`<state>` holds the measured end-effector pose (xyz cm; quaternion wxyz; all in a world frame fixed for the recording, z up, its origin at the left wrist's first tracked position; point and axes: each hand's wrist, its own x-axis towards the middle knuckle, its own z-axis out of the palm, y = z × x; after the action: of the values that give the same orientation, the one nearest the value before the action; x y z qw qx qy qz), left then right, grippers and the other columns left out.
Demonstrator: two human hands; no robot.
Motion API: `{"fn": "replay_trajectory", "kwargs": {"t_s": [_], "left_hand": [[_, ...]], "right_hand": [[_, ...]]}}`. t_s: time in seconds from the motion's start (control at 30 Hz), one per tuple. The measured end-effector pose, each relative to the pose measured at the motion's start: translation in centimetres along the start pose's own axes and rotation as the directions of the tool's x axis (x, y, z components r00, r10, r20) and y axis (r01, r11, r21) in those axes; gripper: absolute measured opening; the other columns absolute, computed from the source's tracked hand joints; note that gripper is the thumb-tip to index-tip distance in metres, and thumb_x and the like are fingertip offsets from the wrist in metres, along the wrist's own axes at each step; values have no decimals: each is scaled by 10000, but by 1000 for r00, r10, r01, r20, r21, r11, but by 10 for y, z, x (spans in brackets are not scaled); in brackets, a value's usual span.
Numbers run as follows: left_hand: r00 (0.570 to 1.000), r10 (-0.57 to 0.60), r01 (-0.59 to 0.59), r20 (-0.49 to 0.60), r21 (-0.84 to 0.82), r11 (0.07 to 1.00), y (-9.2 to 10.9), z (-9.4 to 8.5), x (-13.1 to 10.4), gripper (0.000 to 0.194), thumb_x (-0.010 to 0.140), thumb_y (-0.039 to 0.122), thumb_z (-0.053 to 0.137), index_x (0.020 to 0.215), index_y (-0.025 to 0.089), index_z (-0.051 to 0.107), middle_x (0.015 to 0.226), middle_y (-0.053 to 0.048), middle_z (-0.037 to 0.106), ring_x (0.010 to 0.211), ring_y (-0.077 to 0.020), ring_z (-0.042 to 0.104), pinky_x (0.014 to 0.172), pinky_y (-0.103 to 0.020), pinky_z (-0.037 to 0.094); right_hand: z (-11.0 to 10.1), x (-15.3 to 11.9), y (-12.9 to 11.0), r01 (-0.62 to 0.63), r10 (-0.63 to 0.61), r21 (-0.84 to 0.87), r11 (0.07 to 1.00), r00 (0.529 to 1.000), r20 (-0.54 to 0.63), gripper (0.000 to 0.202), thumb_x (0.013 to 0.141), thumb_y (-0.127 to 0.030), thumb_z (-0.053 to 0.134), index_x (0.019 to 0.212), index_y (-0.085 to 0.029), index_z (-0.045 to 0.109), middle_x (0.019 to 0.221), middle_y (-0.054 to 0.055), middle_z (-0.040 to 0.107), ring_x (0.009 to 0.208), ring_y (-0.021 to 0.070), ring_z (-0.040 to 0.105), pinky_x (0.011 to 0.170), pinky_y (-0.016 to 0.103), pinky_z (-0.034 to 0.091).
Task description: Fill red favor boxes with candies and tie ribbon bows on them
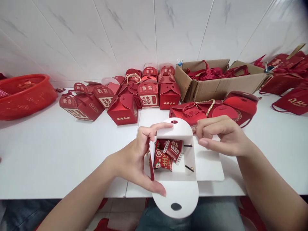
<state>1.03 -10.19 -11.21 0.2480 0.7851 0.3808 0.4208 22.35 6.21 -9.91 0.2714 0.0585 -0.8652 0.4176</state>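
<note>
In the middle of the head view, a small gift box [176,205] stands open, white inside and red outside, its rounded flaps folded out. My left hand [137,160] grips its left side, thumb on the near flap and a finger on the far one. Inside lie red printed snack packets [173,150], and two dark cord ends with gold tips [189,168] poke through the right wall. My right hand [218,136] is at the box's right edge, above the white side flap [209,163]. Its fingers are curled; whether something is in them is hidden.
Folded red gift boxes [122,109] stand in a group at the back left. Behind the open box lie more red boxes [187,115] with cords. A cardboard carton [216,88] holds red ribbons; a red basket [29,99] is left, red bags [292,99] right.
</note>
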Motion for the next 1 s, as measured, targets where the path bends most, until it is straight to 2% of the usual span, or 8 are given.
{"fn": "replay_trajectory", "kwargs": {"t_s": [0.13, 0.27, 0.43, 0.53, 0.77, 0.87, 1.0], "left_hand": [[999, 43, -42, 21, -46, 998, -1, 2, -1, 979, 433, 270, 922, 1119, 287, 224, 1453, -223, 269, 1374, -404, 295, 1036, -606, 372], [997, 75, -75, -5, -33, 997, -1, 2, -1, 958, 459, 263, 917, 1127, 294, 230, 1454, -216, 293, 1369, -402, 318, 1015, -601, 405], [994, 110, -109, -7, 102, 989, 0, -9, 2, 839, 529, 220, 884, 1078, 277, 253, 1429, -206, 357, 1372, -370, 332, 1038, -590, 396], [994, 109, -105, -11, 178, 978, 0, -18, 0, 759, 579, 196, 852, 1034, 269, 248, 1419, -211, 378, 1370, -351, 345, 1030, -570, 412], [995, 94, -80, -20, 372, 925, -1, -29, -2, 745, 573, 236, 856, 987, 261, 236, 1409, -232, 402, 1322, -336, 417, 977, -533, 459], [991, 120, -87, -58, 397, 914, -4, -27, -1, 722, 587, 232, 850, 974, 267, 241, 1422, -211, 406, 1327, -326, 416, 1010, -556, 420], [982, 168, -119, -88, 404, 907, -9, -23, 1, 720, 580, 238, 860, 976, 267, 259, 1429, -198, 409, 1321, -325, 423, 1030, -572, 389]], "right_hand": [[0, 0, -7, 64, -64, -120, 991, 998, 6, 268, 810, -161, 645, 597, -174, 483, 615, -4, 527, 579, 92, 488, 528, 220, 380], [0, -1, -7, 92, -89, -145, 985, 996, 23, 226, 775, -140, 679, 654, -181, 494, 619, -9, 536, 595, 98, 500, 549, 231, 403], [4, 1, -5, 131, -141, -142, 981, 988, -62, 155, 773, -111, 674, 738, -186, 543, 666, -3, 576, 654, 114, 544, 609, 253, 456], [8, 3, -5, 143, -155, -147, 979, 986, -69, 122, 784, -97, 650, 811, -188, 573, 730, 11, 608, 709, 124, 573, 647, 259, 477], [13, 5, 0, 105, -141, -283, 953, 984, -109, 174, 821, -33, 533, 885, -185, 588, 854, 39, 624, 801, 128, 595, 673, 246, 476], [20, 5, 6, 77, -169, -466, 882, 973, -160, 189, 841, -33, 520, 916, -190, 595, 901, 49, 628, 830, 134, 597, 669, 252, 460], [37, 7, 6, 38, -315, -788, 615, 927, -202, 201, 860, -40, 534, 936, -201, 629, 925, 46, 664, 911, 182, 575, 798, 347, 387]]}}
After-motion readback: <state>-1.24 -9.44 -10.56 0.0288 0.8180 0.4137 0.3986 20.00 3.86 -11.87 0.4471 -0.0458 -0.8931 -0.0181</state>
